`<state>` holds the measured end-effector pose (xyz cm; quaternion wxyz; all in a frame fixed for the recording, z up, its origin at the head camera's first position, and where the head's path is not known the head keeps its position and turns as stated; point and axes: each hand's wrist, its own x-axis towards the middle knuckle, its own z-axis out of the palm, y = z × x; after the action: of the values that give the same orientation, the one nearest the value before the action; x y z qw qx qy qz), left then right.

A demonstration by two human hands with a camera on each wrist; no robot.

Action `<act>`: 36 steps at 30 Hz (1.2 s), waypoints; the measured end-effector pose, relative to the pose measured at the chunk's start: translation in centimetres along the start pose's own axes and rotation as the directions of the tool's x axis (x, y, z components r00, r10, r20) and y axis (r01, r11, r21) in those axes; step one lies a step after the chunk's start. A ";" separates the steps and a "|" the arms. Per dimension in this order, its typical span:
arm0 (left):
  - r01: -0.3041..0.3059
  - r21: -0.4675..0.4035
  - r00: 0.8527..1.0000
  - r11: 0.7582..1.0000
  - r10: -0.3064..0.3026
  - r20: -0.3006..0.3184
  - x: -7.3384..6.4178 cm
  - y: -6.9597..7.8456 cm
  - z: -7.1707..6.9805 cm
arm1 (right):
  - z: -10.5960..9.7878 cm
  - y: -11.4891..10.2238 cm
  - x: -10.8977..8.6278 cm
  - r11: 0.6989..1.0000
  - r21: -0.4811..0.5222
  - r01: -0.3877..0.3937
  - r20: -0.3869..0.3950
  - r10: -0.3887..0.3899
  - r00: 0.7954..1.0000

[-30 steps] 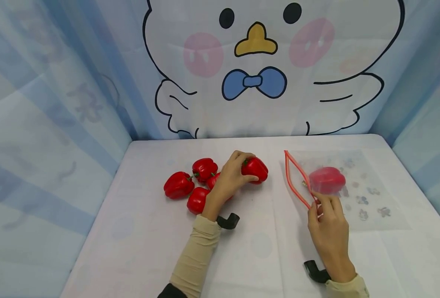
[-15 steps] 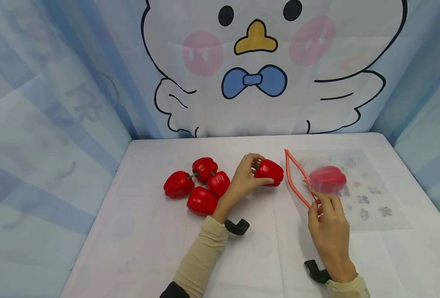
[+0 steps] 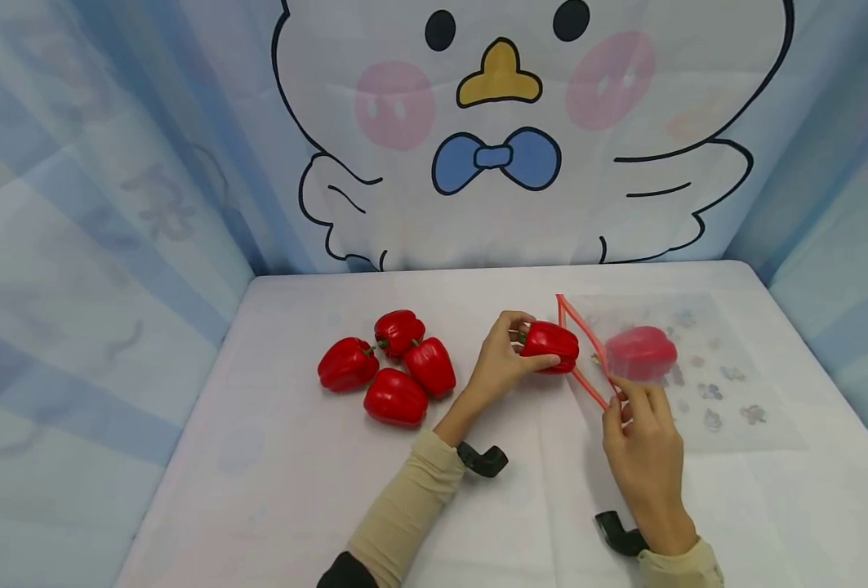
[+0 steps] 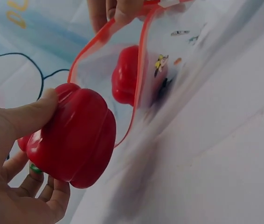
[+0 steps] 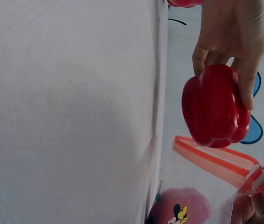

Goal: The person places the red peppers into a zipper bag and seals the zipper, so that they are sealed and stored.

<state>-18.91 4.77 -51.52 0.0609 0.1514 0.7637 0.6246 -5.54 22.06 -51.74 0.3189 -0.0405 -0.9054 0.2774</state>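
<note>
Left hand (image 3: 500, 363) first: we see its fingers and thumb curled round the stem end of a red pepper (image 3: 554, 347), thumb on one flank, fingers spread on the other, the green stem (image 4: 36, 169) turned in towards the fingers and the blunt end pointing away from the palm. We judge the pepper light and firm, glossy enough to slip, not very fragile; the lobed shoulders by the stem look the best hold. It sits just before the mouth of a clear bag (image 3: 735, 384); whether it touches the orange-red rim (image 3: 590, 333) we cannot tell. The right hand (image 3: 647, 449) pinches that rim at its near end, the mouth gaping; we expect the film to be limp and the rim somewhat stiffer. Another pepper (image 3: 641, 354) lies inside the bag. Well off to the left, four more peppers (image 3: 395, 398) sit clustered on the white tabletop (image 3: 257, 490).
</note>
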 end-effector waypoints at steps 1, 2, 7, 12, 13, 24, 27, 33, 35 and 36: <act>0.010 -0.004 1.000 1.000 -0.010 -0.002 0.0 0.0 0.2 | 0.0 0.0 0.0 1.000 0.000 -0.001 0.002 0.001 1.000; 0.019 -0.009 1.000 1.000 -0.019 -0.005 0.0 0.0 0.5 | 0.1 0.0 0.0 1.000 -0.001 -0.001 0.005 0.001 1.000; 0.069 -0.038 0.997 0.997 -0.070 -0.038 0.0 0.3 1.9 | 0.1 0.0 0.0 1.000 -0.008 0.009 0.004 -0.009 1.000; 0.118 -0.073 0.988 0.990 -0.125 -0.093 0.0 0.7 3.1 | 0.2 0.2 0.1 0.999 0.005 0.043 -0.017 -0.042 0.999; 0.123 -0.081 0.986 0.989 -0.131 -0.103 -0.1 0.7 3.4 | 0.1 0.3 0.1 0.999 0.006 0.051 -0.023 -0.050 0.998; 0.119 -0.080 0.984 0.990 -0.129 -0.126 -0.3 0.4 5.1 | 0.3 0.0 0.1 0.998 0.003 0.057 -0.016 -0.057 0.998; 0.131 -0.058 0.986 0.990 -0.136 -0.097 -0.3 0.2 5.2 | 0.3 0.0 0.0 0.999 -0.001 0.049 -0.009 -0.049 0.999; 0.139 -0.007 0.990 0.990 -0.139 -0.003 -0.4 0.2 4.7 | 0.3 0.0 0.0 0.999 0.000 0.051 -0.007 -0.051 0.999; 0.126 0.019 0.991 0.992 -0.127 0.046 -0.2 0.4 4.4 | 0.3 0.0 0.0 0.999 0.002 0.052 -0.008 -0.052 0.999; 0.118 0.028 0.990 0.993 -0.120 0.072 -0.2 0.5 4.2 | 0.3 0.0 0.0 0.999 0.003 0.054 -0.008 -0.054 0.999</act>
<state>-17.49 8.77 -51.97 0.1242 0.1290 0.7761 0.6046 -5.75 21.90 -51.93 0.3298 -0.0168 -0.9045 0.2699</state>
